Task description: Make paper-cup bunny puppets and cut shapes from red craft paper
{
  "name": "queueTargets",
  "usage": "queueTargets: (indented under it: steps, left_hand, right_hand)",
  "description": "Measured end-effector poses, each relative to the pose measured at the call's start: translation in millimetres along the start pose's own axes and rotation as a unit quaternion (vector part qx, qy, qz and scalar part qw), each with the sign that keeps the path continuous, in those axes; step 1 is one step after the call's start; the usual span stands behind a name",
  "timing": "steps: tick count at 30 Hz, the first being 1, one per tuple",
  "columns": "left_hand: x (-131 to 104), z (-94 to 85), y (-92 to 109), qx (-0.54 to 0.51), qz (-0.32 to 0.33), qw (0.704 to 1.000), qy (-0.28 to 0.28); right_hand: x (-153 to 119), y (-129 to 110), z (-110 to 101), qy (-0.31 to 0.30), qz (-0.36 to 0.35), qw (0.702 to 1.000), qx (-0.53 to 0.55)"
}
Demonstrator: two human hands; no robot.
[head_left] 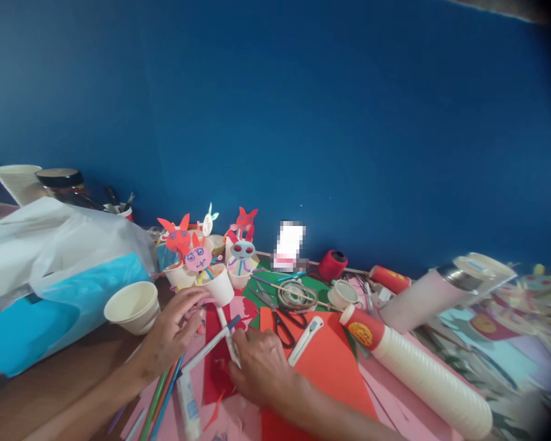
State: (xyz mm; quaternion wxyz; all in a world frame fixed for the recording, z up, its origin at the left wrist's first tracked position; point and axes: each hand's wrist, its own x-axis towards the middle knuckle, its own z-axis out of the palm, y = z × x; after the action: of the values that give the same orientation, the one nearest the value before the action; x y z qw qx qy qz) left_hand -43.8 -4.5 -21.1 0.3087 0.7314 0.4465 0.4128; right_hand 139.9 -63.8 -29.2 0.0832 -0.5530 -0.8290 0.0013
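My left hand is beside a white paper cup, its thumb and index finger apart. A curled pink paper strip lies by its fingertips; I cannot tell if they touch. A pink paper rabbit face stands up from that cup. My right hand is closed low over dark red paper, its fingers curled at a narrow white strip. A white marker with a blue cap crosses this strip. Under the left wrist are several coloured pencils, and a white tube lies near them.
More cups with paper animals, such as a light blue face, stand behind. Black-handled scissors and a white cutter lie on orange paper. A stack of cups lies right; an upright cup stands left.
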Motion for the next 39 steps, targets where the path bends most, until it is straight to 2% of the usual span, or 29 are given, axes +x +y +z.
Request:
queueTargets:
  steps: [3, 6, 12, 16, 21, 26, 28, 31, 34, 39]
  left_hand:
    - [2, 1.1, 1, 0.001, 0.004, 1.000, 0.005]
    - [4, 2.5, 0, 0.015, 0.008, 1.000, -0.014]
    - [8, -1.6, 8, 0.022, 0.003, 0.998, -0.067]
    - [8, -2.8, 6, 0.049, 0.014, 0.997, -0.057]
    - [3, 0.2, -4, 0.077, 0.039, 0.996, -0.012]
    - [-11, -1.8, 14, 0.060, 0.084, 0.994, 0.036]
    - [-17, -0.2, 24, 0.043, 0.088, 0.994, 0.038]
    - [-21, 8.5, 35, 0.003, 0.047, 0.999, -0.006]
    - [-16, 21.6, 38, -0.074, -0.050, 0.995, -0.043]
    - [-3, 40.5, 40, -0.203, -0.192, 0.958, -0.064]
  right_hand:
    - [-18, 3, -8, -0.024, 0.002, 1.000, 0.003]
    - [-33, 5, -12, -0.054, 0.006, 0.999, 0.008]
    - [-43, 2, -11, -0.059, 0.013, 0.997, 0.043]
    - [-31, 11, -14, -0.008, 0.037, 0.997, 0.063]
    - [2, 34, -15, 0.031, 0.074, 0.995, 0.056]
    - [30, 45, 3, 0.052, 0.098, 0.992, 0.062]
    - [35, 43, 11, 0.058, 0.100, 0.990, 0.076]
    - [34, 40, 15, 0.069, 0.096, 0.987, 0.111]
    - [24, 41, 8, 0.085, 0.092, 0.980, 0.157]
    - [-8, 49, -7, 0.108, 0.101, 0.961, 0.232]
